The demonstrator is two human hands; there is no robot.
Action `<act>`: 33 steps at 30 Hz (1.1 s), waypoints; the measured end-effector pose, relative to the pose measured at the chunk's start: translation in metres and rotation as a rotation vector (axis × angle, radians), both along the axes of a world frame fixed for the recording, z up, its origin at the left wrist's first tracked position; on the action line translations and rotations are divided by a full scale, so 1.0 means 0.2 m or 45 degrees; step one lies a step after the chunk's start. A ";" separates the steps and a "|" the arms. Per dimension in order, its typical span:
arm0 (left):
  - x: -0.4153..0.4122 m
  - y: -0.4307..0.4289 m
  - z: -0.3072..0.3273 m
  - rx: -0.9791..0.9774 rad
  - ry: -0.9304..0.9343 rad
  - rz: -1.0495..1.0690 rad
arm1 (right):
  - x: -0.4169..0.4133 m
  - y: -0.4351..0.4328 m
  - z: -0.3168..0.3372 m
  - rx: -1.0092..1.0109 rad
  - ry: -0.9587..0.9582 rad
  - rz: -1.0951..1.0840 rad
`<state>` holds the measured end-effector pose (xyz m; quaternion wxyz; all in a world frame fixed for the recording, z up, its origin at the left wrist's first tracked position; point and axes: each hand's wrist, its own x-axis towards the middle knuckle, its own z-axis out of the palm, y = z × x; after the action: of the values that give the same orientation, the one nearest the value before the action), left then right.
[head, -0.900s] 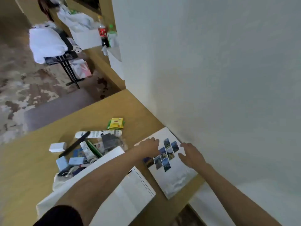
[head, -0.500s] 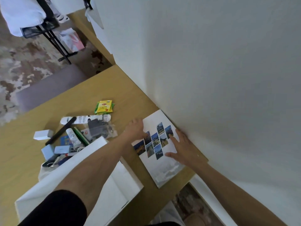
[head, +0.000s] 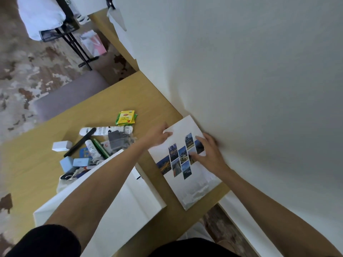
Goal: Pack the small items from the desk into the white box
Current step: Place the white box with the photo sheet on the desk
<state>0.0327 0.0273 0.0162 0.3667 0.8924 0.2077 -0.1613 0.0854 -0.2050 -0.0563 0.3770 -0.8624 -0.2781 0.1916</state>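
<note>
The white box (head: 118, 199) sits open at the counter's (head: 37, 158) near edge, partly under the left forearm, nothing visibly packed. Beside it, a white booklet (head: 187, 164) printed with a mosaic of photos lies flat by the wall. Since a moment ago the left hand (head: 159, 135) has closed finger and thumb on the booklet's far corner, while the right hand (head: 207, 152) has slid onto the cover, fingers spread, gripping nothing. The booklet likely goes first; the tubes, small boxes and yellow tea packets (head: 126, 117) wait well apart.
</note>
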 end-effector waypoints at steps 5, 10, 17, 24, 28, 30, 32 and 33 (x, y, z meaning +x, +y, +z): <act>-0.28 0.01 0.38 -0.444 -0.486 0.282 | 0.05 0.21 0.32 0.323 -0.143 0.005; -0.71 0.12 0.65 -0.650 -0.831 0.750 | 0.03 0.56 0.74 0.458 -0.203 0.229; -1.38 0.16 0.58 -0.620 -0.935 1.379 | -0.17 1.03 0.98 0.135 -0.250 0.863; -1.81 0.13 0.45 -0.408 -0.723 1.594 | -0.65 1.29 0.91 0.058 -0.476 1.177; -1.93 0.16 0.38 -0.358 -0.539 1.510 | -0.80 1.32 0.79 0.080 -0.501 1.227; -1.95 0.18 0.35 -0.328 -0.343 1.437 | -0.82 1.31 0.73 0.005 -0.528 1.236; -1.97 0.18 0.32 -0.326 -0.154 1.306 | -0.81 1.28 0.69 -0.047 -0.544 1.246; -1.97 0.18 0.31 -0.337 -0.067 1.239 | -0.80 1.26 0.67 -0.051 -0.555 1.250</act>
<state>-0.3613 0.0636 0.0787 0.5144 0.6418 0.5682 0.0262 -0.0746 0.0473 0.0768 0.1604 -0.6579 -0.7166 0.1672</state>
